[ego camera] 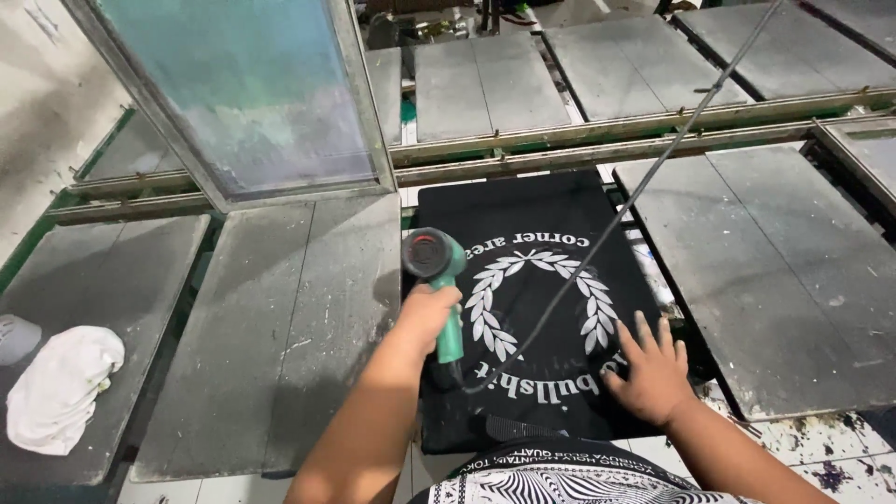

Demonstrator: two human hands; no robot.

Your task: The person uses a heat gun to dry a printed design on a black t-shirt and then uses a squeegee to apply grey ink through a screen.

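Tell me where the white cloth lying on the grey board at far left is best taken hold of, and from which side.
Judging by its pose, the white cloth is best pinched from above at its bunched upper end, where folds stand up off the grey board. It lies loose and crumpled with open space above it. Both hands are busy elsewhere: the left hand holds the green heat gun.

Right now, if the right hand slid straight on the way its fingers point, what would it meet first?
The right hand, flat on the black printed shirt, points up-left; it would probably meet the black cord crossing the white wreath print first, though the cord's height is unclear.
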